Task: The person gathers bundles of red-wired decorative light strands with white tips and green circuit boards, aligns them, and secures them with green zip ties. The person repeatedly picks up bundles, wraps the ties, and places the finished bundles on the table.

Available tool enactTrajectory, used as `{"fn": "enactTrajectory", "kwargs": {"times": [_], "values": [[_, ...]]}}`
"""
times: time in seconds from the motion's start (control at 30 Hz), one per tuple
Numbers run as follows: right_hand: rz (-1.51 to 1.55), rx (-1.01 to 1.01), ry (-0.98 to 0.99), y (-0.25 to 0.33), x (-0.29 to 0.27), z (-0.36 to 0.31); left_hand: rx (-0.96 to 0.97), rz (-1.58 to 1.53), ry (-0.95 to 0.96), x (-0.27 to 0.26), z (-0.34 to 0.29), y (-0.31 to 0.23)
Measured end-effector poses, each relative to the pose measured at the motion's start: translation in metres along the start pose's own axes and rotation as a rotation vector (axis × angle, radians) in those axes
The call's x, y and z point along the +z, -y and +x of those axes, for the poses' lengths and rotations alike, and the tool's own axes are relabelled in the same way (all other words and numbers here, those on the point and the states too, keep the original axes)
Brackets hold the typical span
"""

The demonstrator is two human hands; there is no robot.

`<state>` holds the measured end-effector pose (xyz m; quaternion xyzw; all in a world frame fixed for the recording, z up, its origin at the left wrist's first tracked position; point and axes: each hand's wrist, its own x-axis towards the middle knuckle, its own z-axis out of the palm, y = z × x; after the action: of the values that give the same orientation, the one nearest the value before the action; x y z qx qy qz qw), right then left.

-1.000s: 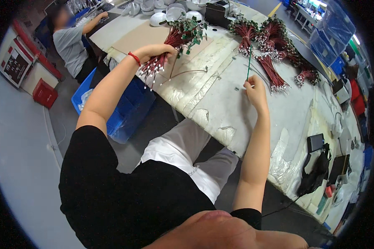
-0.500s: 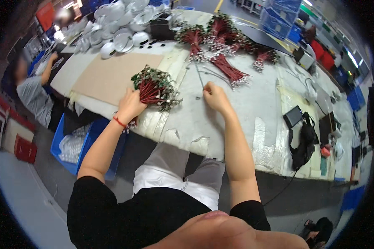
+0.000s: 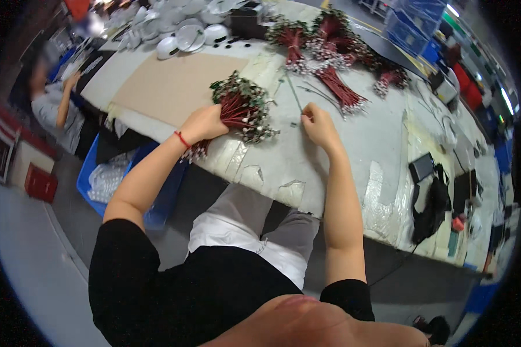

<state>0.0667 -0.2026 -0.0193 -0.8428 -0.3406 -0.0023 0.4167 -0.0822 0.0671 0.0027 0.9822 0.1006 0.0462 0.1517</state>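
My left hand (image 3: 205, 123) is closed round a bundle of red wires (image 3: 235, 113) with dark green and white tips. The green and white ends fan out to the right of the fist, and more white tips show below my wrist. Over the middle of the white table my right hand (image 3: 321, 128) is closed in a pinch at the near end of a thin green tie (image 3: 293, 91), which stretches away across the tabletop. A tiny dark green piece (image 3: 294, 124) lies just left of the right fingers.
Several more red wire bundles (image 3: 336, 43) lie at the far side. White cups (image 3: 190, 38) are heaped far left, behind a brown board (image 3: 162, 87). A black strap (image 3: 428, 217) lies at the right; a blue bin (image 3: 90, 168) stands below the left edge. Another person (image 3: 61, 110) works at far left.
The view has shifted, so the table and both hands appear farther right and slightly higher. Both hands keep nearly the same places over the table, with the bundle still in the left.
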Motion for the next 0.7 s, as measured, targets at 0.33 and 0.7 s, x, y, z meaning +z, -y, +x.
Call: {"fn": "enactTrajectory", "kwargs": {"times": [0.33,0.7], "values": [[-0.01,-0.022,0.013,-0.002,0.004,0.004,-0.218,-0.67,-0.049,-0.033,-0.018,0.006],[0.149,0.025,0.038,-0.045,0.005,0.013,-0.25,-1.233,-0.273,-0.058,-0.062,0.007]]}}
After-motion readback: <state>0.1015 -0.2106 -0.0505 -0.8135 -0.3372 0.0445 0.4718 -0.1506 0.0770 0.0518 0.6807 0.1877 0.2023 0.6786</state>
